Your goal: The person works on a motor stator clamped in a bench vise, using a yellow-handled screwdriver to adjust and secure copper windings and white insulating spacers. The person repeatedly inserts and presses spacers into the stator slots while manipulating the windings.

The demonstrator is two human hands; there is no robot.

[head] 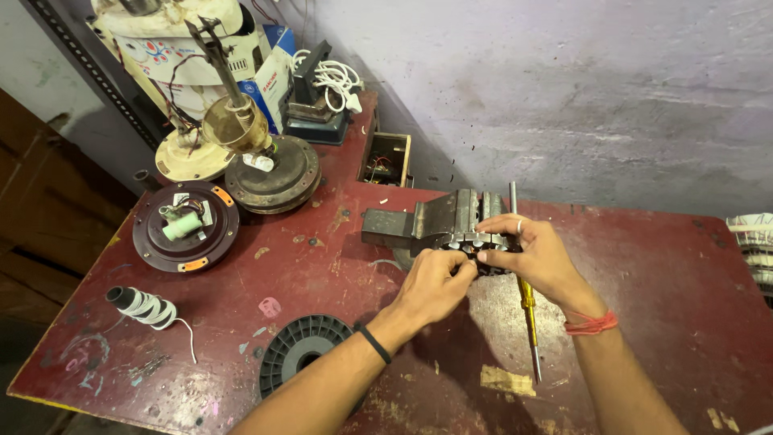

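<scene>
At the far left of the red workbench (668, 266) a small spool (142, 306) wound with white wire is seen, its loose end trailing toward the front edge. Behind it a round dark motor cover (185, 225) lies flat, and further back a brass-coloured fan motor (241, 121) with its shaft upright is stacked on a rusty housing (274, 173). A black empty bobbin (302, 346) lies near the front, just beside the left forearm.

At the middle of the bench a grey metal vise (435, 216) is fixed, and a ring-shaped motor core (475, 242) with pale slot liners is held against its front. The left hand (431, 282) is closed in a pinch, its fingertips pressed to the near rim of the core; whether a strand of wire is held between them cannot be told. The right hand (535, 254) is curled over the core's right side, fingers pressed on its top edge, so the core sits between both hands and partly under them.

A yellow-handled screwdriver (529, 322) lies on the bench below the right wrist, untouched.

The work is judged to be at an early or middle stage: liners are seated in the slots, but no finished coils are visible on the core, and most winding appears left to do.
</scene>
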